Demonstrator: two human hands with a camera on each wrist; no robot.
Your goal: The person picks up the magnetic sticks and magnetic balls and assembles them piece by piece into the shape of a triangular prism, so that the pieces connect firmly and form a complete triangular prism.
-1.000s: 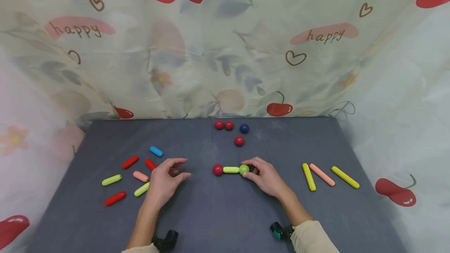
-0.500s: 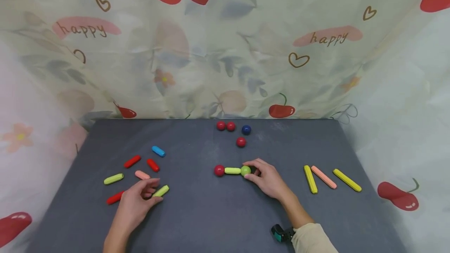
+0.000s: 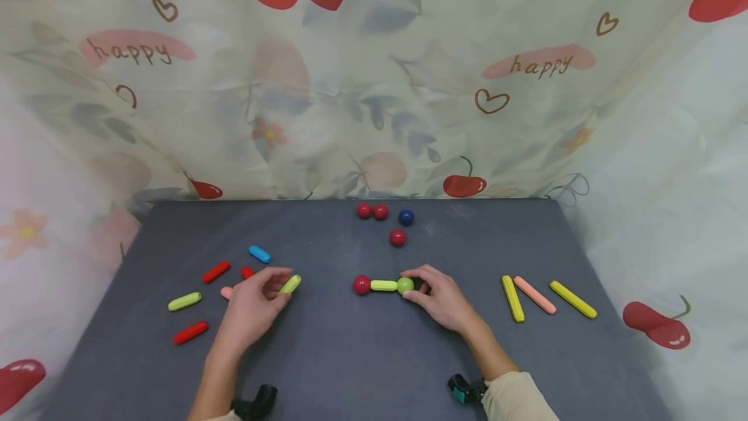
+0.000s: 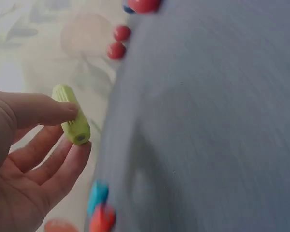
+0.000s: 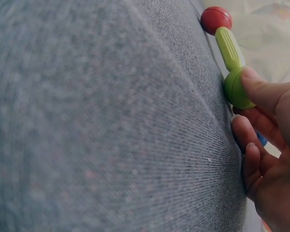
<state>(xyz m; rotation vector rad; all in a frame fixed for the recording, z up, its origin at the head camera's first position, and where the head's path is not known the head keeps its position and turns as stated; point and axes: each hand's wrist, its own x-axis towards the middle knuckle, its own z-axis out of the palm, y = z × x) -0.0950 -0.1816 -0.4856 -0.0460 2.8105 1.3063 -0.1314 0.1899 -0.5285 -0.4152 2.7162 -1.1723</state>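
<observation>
My left hand [image 3: 254, 307] pinches a short yellow-green rod [image 4: 72, 116] between thumb and fingers, raised off the table; a small dark spot shows on the rod's end in the left wrist view. Near the middle of the table, my right hand [image 3: 441, 297] holds a green ball [image 5: 236, 88] between thumb and fingers. That ball is joined to another short yellow-green rod [image 3: 384, 285], whose far end meets a red ball [image 3: 361, 284]. This joined piece lies left of the right hand, with a gap between it and the rod in the left hand.
Around the left hand lie short rods: red [image 3: 191, 332], yellow-green [image 3: 184, 301], blue [image 3: 260, 254] and a partly hidden pink one [image 3: 226, 292]. Long yellow [image 3: 573, 299] and pink rods [image 3: 534, 295] lie at right. Loose red balls [image 3: 397, 237] and a blue ball [image 3: 406, 217] sit at the back.
My left hand went down to the left, took hold of a yellow-green rod, and has lifted it up and to the right. The right hand stays on the green ball.
</observation>
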